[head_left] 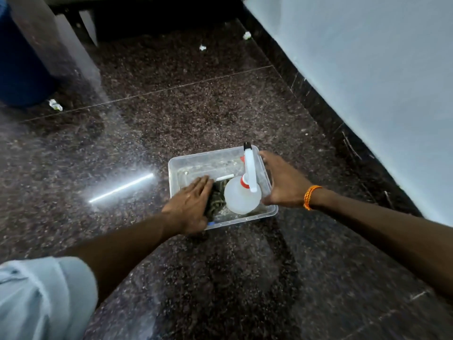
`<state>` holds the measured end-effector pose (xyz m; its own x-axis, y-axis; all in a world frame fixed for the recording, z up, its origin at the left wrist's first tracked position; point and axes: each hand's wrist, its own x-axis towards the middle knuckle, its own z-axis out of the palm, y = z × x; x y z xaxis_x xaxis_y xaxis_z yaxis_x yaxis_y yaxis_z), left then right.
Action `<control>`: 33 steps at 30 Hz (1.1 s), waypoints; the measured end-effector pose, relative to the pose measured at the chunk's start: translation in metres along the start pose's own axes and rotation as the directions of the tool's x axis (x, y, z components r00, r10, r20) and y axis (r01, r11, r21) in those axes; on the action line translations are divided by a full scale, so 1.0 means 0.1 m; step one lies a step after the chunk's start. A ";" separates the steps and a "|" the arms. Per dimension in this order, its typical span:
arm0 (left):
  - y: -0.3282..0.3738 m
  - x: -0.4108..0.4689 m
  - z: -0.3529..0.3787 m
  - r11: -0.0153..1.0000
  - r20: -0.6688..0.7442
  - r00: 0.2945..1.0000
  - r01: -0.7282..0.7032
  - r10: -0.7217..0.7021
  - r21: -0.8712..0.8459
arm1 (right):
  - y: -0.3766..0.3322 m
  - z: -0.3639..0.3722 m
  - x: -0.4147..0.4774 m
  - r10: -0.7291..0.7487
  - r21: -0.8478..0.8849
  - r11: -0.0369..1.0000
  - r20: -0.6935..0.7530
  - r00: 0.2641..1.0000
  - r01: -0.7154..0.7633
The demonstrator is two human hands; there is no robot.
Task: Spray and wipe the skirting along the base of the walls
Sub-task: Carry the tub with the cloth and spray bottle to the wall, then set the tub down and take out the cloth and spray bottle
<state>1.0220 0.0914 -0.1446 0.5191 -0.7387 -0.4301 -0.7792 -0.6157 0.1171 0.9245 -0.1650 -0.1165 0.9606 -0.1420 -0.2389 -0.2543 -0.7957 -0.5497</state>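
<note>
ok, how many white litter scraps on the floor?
3 scraps: one by the skirting, one just left of it, one beside the blue drum. Others may be hidden.

L hand (pixel 190 204), R hand (pixel 282 184) at tub (pixel 208 155)

A translucent white spray bottle (pixel 241 197) with a red collar, a white trigger head and a black nozzle tip sits along the right side of a clear tub (pixel 196 157). Its head points toward the tub's far right corner. A dark crumpled cloth (pixel 217 201) lies beside it, partly under the left hand (pixel 188 207). The dark speckled skirting (pixel 318 106) runs along the floor's right edge.
</note>
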 end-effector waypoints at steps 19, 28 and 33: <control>0.15 0.13 0.07 0.971 -0.104 0.984 0.119 -0.142 -0.207 | -0.72 0.48 0.08 0.188 0.437 0.900 -0.354 0.916 -0.015; 0.16 0.11 -0.77 0.712 -0.238 0.819 0.264 -0.522 -0.650 | -0.96 -0.36 -0.03 0.325 0.528 0.849 -0.545 0.773 0.016; 0.70 0.63 -1.22 0.485 -0.124 0.711 0.332 -0.693 -0.809 | -0.27 -0.65 -0.46 0.456 0.371 0.882 -0.521 0.721 -0.290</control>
<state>1.0430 -0.0321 -0.0544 0.9519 -0.1325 -0.2762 0.0785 -0.7659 0.6382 0.8950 -0.1754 -0.0382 0.6353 -0.7723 -0.0055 -0.5444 -0.4427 -0.7125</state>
